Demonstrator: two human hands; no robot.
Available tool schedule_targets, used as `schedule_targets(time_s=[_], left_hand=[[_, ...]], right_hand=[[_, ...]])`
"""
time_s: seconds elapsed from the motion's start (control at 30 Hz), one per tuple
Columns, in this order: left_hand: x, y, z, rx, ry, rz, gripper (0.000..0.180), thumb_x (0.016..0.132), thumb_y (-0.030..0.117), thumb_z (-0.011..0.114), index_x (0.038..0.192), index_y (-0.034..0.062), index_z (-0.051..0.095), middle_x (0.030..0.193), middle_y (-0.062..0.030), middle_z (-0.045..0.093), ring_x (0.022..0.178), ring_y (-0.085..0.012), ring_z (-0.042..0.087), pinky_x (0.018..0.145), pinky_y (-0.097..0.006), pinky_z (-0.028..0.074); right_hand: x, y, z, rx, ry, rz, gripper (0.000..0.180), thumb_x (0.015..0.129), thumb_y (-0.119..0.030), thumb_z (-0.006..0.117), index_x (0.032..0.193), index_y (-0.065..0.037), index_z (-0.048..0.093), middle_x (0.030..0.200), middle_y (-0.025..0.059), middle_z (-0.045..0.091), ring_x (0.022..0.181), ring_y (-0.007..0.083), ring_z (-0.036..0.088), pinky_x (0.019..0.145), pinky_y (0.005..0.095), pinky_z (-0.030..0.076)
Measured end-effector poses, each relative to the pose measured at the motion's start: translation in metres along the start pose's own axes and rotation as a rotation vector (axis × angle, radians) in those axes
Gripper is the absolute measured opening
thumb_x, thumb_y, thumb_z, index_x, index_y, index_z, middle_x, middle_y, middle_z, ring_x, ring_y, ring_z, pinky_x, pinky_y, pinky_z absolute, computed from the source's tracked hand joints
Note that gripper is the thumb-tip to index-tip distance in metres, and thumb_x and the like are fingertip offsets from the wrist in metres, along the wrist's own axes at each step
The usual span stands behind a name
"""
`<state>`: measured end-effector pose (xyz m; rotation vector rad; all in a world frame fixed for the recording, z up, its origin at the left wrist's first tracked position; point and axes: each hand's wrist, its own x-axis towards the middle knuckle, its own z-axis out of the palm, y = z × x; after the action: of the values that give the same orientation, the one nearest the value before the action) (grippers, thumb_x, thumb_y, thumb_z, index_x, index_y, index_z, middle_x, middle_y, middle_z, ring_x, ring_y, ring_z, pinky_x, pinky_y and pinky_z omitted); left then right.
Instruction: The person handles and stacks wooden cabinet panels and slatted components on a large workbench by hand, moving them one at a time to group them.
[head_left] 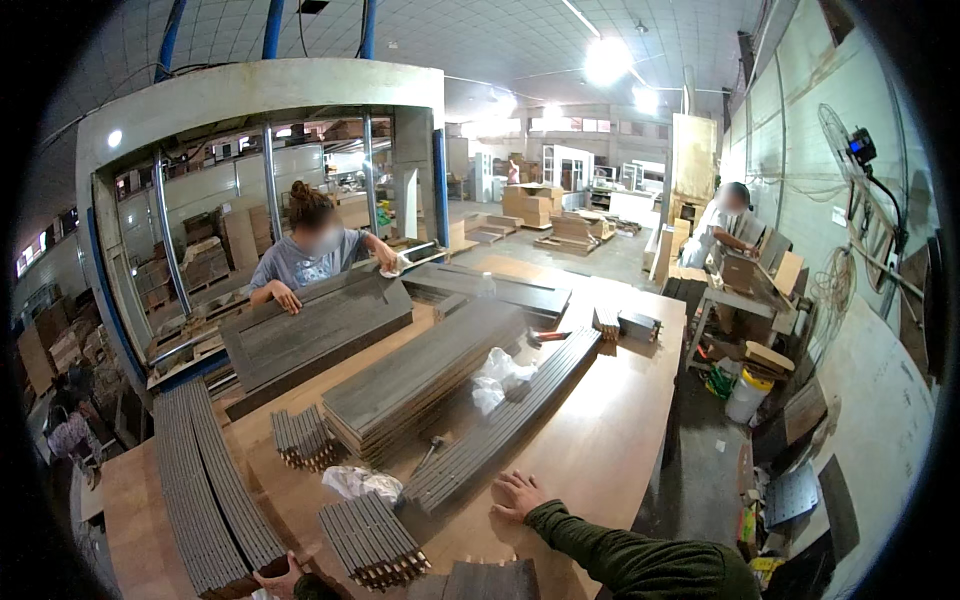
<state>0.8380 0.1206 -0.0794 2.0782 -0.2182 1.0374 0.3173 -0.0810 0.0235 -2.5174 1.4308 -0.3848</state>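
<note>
Fingers [508,487] of the right hand [517,496] lie spread and flat on the broad light-brown wooden worktable [610,430], holding nothing, their tips just beside the near end of a long row of thin grey wooden slats [505,420]. At the lower edge the left hand [282,579] presses against the near end of a long stack of grey ribbed boards [205,490]; whether its fingers are curled or open I cannot tell. Between the two hands sits a short bundle of grey slats [370,540], with a crumpled clear plastic bag [360,482] just behind it. Across the table, another person's hand [288,298] rests on a large dark grey panel [315,330].
</note>
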Motion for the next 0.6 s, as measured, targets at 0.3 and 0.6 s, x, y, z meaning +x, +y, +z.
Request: schedule_targets(time_s=[0.3, 0.6], left_hand=[[0.023, 0.027, -0.013, 0.042, -0.141, -0.059, 0.102, 0.063, 0.056, 0.071, 0.139, 0.0117, 0.020, 0.136, -0.0096, 0.035, 0.121, -0.0290, 0.038, 0.099, -0.045, 0.034], [0.093, 0.111, -0.047, 0.536, -0.844, -0.471, 0.107, 0.059, 0.050, 0.077, 0.140, 0.0347, 0.009, 0.143, -0.0101, 0.023, 0.129, -0.0289, 0.029, 0.101, -0.052, 0.033]], right_hand=[[0.004, 0.002, 0.005, 0.047, 0.035, 0.000, 0.071, 0.077, -0.061, 0.047, 0.132, -0.017, 0.040, 0.142, 0.0063, 0.028, 0.134, 0.0311, 0.017, 0.106, 0.0514, 0.013], [0.000, 0.000, -0.001, 0.001, 0.067, 0.008, 0.067, 0.079, -0.058, 0.048, 0.131, -0.017, 0.041, 0.141, 0.0058, 0.030, 0.133, 0.0292, 0.020, 0.105, 0.0477, 0.017]])
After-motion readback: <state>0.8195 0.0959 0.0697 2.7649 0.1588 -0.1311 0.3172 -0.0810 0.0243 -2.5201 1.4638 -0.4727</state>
